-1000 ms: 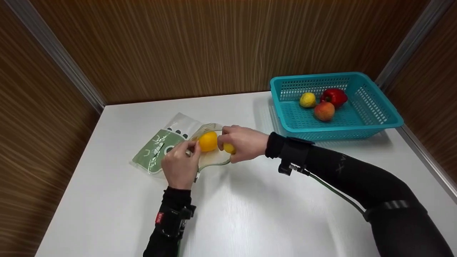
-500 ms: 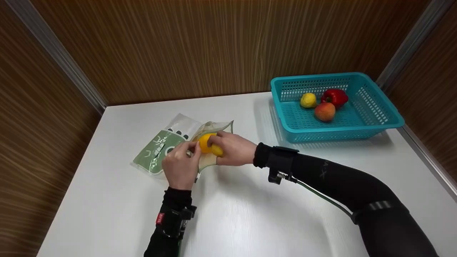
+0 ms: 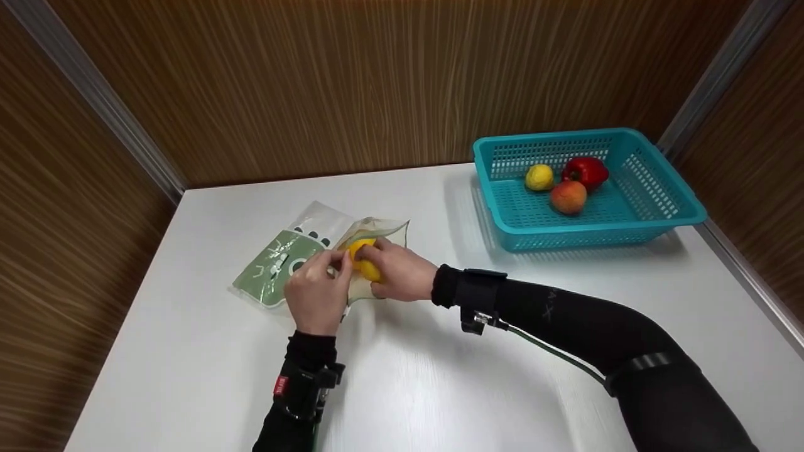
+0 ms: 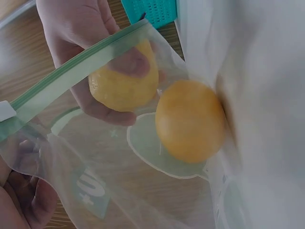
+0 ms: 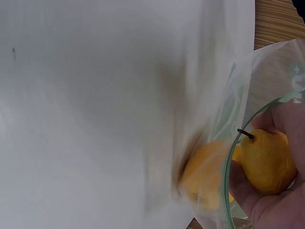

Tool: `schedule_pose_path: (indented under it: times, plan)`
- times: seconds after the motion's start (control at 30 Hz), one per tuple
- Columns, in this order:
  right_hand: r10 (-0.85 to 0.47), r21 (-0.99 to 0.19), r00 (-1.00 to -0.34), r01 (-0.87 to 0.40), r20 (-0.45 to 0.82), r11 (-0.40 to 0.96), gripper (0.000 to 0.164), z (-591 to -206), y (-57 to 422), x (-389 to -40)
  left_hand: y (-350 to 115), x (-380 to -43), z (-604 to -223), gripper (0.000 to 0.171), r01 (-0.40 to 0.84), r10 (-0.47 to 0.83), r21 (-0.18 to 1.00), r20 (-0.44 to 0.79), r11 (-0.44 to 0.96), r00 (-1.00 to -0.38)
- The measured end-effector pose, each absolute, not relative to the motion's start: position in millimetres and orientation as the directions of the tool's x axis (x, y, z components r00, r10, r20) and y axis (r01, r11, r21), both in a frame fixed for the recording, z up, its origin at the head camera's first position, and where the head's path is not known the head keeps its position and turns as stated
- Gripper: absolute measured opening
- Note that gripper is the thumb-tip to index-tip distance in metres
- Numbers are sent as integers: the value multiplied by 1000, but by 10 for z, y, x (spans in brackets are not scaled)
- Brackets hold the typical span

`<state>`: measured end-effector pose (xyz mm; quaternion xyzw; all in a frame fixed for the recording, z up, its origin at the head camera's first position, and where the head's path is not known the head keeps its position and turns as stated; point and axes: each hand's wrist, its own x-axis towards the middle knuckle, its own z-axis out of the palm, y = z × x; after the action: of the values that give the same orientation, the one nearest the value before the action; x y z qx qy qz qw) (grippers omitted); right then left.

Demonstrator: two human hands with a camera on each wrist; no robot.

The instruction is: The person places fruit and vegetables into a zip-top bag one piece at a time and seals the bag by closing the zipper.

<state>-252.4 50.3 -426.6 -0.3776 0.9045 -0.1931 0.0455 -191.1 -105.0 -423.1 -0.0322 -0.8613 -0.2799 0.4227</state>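
A clear zip bag with a green printed panel point(image 3: 270, 270) lies on the white table, its mouth spread toward the right. My left hand point(image 3: 317, 292) pinches the bag's edge beside the opening. My right hand point(image 3: 405, 273) grips a yellow pear point(image 5: 269, 164), whose dark stem shows in the right wrist view. Fingers and pear are inside the bag's mouth, past the green zip strip point(image 4: 76, 71). Deeper in the bag sits a smooth orange point(image 4: 190, 121), close beside the pear. In the head view, the right fingers partly cover both fruits.
At the back right stands a turquoise basket point(image 3: 603, 229). It holds a yellow fruit point(image 3: 539, 177), a red bell pepper point(image 3: 587, 172) and a red-orange peach point(image 3: 569, 198). A wood-grain panel point(image 3: 326, 88) rises behind the table.
My right hand has moved left with the pear, from the bag's mouth edge to inside it, up against the orange. My left hand has stayed in place, pinching the bag.
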Motion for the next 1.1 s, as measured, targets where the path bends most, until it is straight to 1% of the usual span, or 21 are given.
schedule_pose_path:
  times: [0.2,0.3,0.37,0.47,0.6,0.7,0.8,0.9,0.97,1.1]
  plan:
    - [-743,-327,-667,-713,48,620,51,-4330,436,-2580,-1056,-1898,-4231,11,293,-184,460,744,838,-642]
    - [-748,-297,-663,-721,32,626,51,-4348,391,-2647,-1054,-1896,-4231,11,301,-178,457,748,837,-640]
    - [-744,-271,-668,-721,28,637,47,-4354,354,-2694,-1053,-1896,-4227,11,309,-172,453,752,836,-636]
    - [-732,-244,-681,-714,28,656,37,-4358,290,-2754,-1051,-1898,-4225,11,325,-158,443,760,836,-630]
    - [-715,-259,-699,-691,0,675,22,-4346,197,-2810,-1047,-1899,-4230,10,335,-145,430,769,838,-622]
    - [-713,-262,-700,-684,-28,681,14,-4339,129,-2838,-1050,-1897,-4229,10,333,-146,423,775,842,-616]
    - [-727,-215,-686,-706,-34,675,5,-4352,76,-2855,-1050,-1898,-4226,9,339,-146,423,779,840,-610]
    - [-741,-154,-672,-730,-15,665,15,-4378,43,-2864,-1050,-1904,-4227,10,346,-141,421,781,838,-609]
    - [-748,-123,-664,-742,-4,659,17,-4401,30,-2868,-1051,-1909,-4229,10,345,-140,420,781,839,-609]
    - [-742,-129,-671,-736,9,664,20,-4442,19,-2877,-1056,-1910,-4223,10,343,-139,418,781,841,-609]
